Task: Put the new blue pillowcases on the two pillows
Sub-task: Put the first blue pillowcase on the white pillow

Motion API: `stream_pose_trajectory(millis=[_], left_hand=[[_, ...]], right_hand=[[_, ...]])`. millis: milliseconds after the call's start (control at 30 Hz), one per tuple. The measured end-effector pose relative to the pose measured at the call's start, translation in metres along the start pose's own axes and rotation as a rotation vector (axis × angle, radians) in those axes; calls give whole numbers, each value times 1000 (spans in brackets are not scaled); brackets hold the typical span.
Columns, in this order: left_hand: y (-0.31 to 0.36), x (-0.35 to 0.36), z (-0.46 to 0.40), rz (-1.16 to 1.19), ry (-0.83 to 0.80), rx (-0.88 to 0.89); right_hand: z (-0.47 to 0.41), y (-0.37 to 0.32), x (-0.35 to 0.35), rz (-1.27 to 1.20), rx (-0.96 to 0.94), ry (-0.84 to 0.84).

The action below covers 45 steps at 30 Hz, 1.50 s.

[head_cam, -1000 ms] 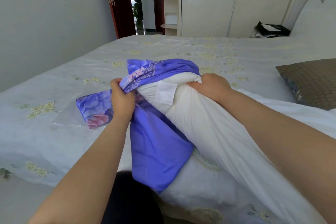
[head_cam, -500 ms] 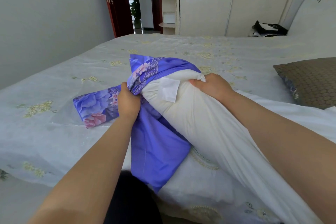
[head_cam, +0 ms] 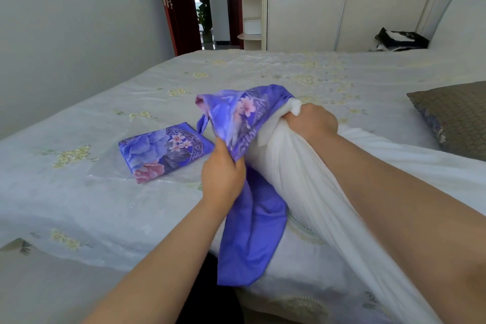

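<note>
My left hand grips the blue pillowcase, bunched over the white pillow's end; my right hand clenches that pillow. The second pillowcase lies folded on the bed.

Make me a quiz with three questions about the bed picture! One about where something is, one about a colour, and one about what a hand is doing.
1. Where is the folded pillowcase?
A. flat on the bed
B. on the floor
C. on the shelf

2. What colour is the bare pillow?
A. green
B. white
C. black

3. What is the left hand doing?
A. lying open on the bed
B. pointing at the door
C. gripping the blue pillowcase

Answers:
1 A, it lies on the bed cover left of the hands.
2 B, its cloth is plain white.
3 C, its fingers are curled round the blue fabric.
</note>
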<state>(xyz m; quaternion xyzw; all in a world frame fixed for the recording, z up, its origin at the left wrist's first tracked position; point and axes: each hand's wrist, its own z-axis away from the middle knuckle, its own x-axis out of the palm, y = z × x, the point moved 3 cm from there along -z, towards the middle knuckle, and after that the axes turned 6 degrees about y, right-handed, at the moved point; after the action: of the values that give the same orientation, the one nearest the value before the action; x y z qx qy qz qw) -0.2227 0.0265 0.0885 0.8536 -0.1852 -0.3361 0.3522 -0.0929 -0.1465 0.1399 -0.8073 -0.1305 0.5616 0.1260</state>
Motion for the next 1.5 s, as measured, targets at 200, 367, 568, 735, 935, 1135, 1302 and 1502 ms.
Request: stream_pose_trajectory(millis=[200,367,568,735,935,1135,1302,1502], left_hand=[[-12,-19,-58,-25,126,-85],[-10,-13,-60,39,59,-179],[-18,-25,-48,46,55,-207],[-11,-33,-39,33,61,-103],[16,-17,-15,15,-13,-58],[-11,-20,-18,-319,-350,-37],[-11,-23,-12,-395,-671,-59],[21,-28,-11,-818,-1018,310]], right_hand=[[39,-22,12,92,-179,-25],[105,-57,24,-111,-699,46],[118,-75,55,12,-798,-166],[112,-75,61,15,-711,-124],[89,-70,70,105,-636,-145],[77,-45,41,-525,-530,-525],[46,-14,17,-635,-208,-148],[7,-6,18,-66,-167,-170]])
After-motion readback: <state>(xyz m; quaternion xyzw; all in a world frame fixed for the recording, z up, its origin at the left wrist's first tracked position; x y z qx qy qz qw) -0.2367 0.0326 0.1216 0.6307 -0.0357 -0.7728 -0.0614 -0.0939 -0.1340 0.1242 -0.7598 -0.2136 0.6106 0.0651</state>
